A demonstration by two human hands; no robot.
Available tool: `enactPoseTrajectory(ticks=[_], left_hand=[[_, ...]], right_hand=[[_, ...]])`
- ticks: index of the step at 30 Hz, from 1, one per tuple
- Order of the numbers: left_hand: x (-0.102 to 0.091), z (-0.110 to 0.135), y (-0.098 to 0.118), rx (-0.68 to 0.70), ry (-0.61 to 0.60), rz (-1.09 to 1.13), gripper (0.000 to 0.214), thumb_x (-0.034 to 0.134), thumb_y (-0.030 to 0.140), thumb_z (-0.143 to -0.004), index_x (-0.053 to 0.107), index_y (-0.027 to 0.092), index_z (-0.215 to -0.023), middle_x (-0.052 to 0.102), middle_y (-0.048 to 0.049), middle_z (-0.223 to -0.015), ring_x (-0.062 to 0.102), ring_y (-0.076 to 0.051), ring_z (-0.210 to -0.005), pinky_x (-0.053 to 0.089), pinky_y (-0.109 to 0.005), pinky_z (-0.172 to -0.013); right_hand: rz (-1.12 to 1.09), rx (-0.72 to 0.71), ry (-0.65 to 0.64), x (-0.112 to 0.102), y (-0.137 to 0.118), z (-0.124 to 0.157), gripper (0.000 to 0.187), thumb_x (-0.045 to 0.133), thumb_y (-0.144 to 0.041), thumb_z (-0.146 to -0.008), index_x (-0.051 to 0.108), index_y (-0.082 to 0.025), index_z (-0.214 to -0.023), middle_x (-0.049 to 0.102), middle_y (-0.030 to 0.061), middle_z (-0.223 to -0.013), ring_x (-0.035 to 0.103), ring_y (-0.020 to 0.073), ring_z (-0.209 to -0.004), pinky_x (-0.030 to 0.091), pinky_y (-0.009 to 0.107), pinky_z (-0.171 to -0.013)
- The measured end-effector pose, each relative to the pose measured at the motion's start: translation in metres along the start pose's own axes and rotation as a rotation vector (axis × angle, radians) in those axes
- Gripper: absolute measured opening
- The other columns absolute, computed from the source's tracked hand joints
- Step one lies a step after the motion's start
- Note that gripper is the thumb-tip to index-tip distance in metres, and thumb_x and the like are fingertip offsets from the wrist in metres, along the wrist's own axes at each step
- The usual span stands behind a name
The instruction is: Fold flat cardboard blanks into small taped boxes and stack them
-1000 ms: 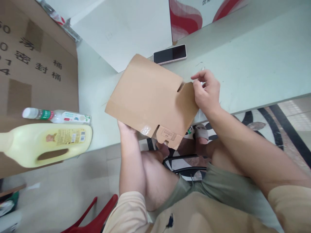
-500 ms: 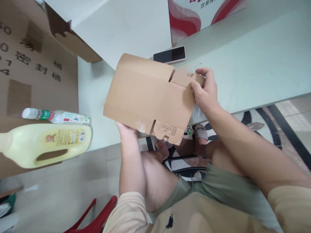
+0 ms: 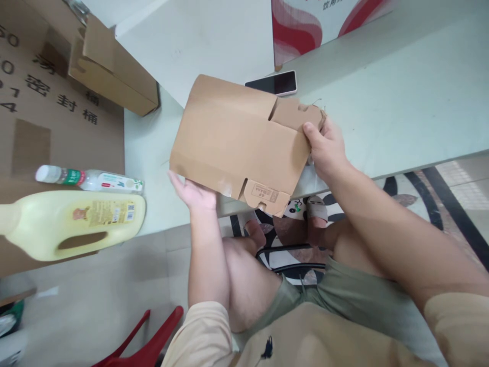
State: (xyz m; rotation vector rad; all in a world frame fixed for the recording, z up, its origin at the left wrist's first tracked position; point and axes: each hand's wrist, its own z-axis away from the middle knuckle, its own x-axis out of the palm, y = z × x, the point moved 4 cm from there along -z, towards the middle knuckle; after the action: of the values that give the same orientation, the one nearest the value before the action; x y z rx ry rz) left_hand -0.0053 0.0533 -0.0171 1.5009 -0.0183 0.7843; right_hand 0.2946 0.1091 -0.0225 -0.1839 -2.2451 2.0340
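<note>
I hold a flat, unfolded brown cardboard box blank (image 3: 237, 140) above the near edge of the pale green table (image 3: 401, 102). My left hand (image 3: 193, 191) supports its lower left edge from beneath, thumb showing and the other fingers hidden under the card. My right hand (image 3: 324, 148) grips the right edge, thumb pressed on top beside a partly folded side flap (image 3: 296, 113). A small printed tab (image 3: 263, 193) hangs at the blank's lower edge.
A black phone (image 3: 277, 83) lies on the table behind the blank. A pale yellow jug (image 3: 72, 221) and a white bottle (image 3: 87, 179) lie at left before a large printed carton (image 3: 46, 86). A smaller folded cardboard box (image 3: 110, 69) and a red-and-white carton (image 3: 305, 25) stand behind.
The side flap under my right hand has folded inward and the blank has tilted and risen slightly. A small brown cardboard box has come into view at upper left.
</note>
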Motion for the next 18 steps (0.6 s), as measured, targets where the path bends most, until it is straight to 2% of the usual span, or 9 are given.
enactPoseTrajectory(ticks=[2,4,8,13,18], left_hand=[[0.001,-0.001,-0.004,-0.001,-0.002,-0.034,0.04,0.068,0.051,-0.086,0.069,0.023,-0.114,0.07,-0.0095,-0.13,0.063,-0.025,-0.128,0.054,-0.037,-0.106],[-0.001,-0.004,-0.007,-0.001,0.026,-0.027,0.036,0.072,0.041,-0.085,0.068,0.022,-0.115,0.069,-0.0097,-0.132,0.063,-0.024,-0.129,0.054,-0.037,-0.107],[-0.008,-0.012,-0.011,0.018,0.079,-0.009,0.03,0.065,0.039,-0.092,0.069,0.021,-0.115,0.071,-0.0095,-0.13,0.062,-0.022,-0.131,0.052,-0.036,-0.11],[-0.014,-0.016,-0.011,-0.01,0.154,0.036,0.032,0.051,0.036,-0.099,0.068,0.019,-0.12,0.073,-0.0108,-0.125,0.063,-0.02,-0.13,0.051,-0.034,-0.112],[-0.017,-0.018,-0.009,-0.01,0.146,0.043,0.037,0.045,0.04,-0.101,0.068,0.019,-0.122,0.073,-0.0116,-0.126,0.063,-0.019,-0.129,0.051,-0.033,-0.111]], right_hand=[[-0.071,0.007,0.014,-0.001,0.002,-0.001,0.047,0.064,-0.058,-0.086,0.058,-0.028,-0.122,0.064,0.0072,-0.139,0.059,0.0247,-0.132,0.048,0.045,-0.113],[-0.181,0.073,-0.005,0.0,0.006,-0.001,0.055,0.071,-0.061,-0.079,0.057,-0.028,-0.121,0.067,0.0069,-0.136,0.062,0.025,-0.128,0.053,0.043,-0.107],[-0.29,0.256,-0.152,0.008,0.015,0.004,0.064,0.081,-0.061,-0.067,0.056,-0.028,-0.117,0.072,0.0056,-0.123,0.069,0.0256,-0.114,0.06,0.039,-0.087],[-0.282,0.352,-0.316,0.019,0.01,0.017,0.051,0.084,-0.048,-0.067,0.064,-0.025,-0.107,0.076,0.004,-0.107,0.072,0.0224,-0.1,0.059,0.035,-0.08],[-0.154,0.446,-0.618,0.032,0.003,0.032,0.027,0.083,-0.031,-0.069,0.072,-0.023,-0.092,0.078,0.0035,-0.096,0.069,0.0179,-0.085,0.056,0.03,-0.069]])
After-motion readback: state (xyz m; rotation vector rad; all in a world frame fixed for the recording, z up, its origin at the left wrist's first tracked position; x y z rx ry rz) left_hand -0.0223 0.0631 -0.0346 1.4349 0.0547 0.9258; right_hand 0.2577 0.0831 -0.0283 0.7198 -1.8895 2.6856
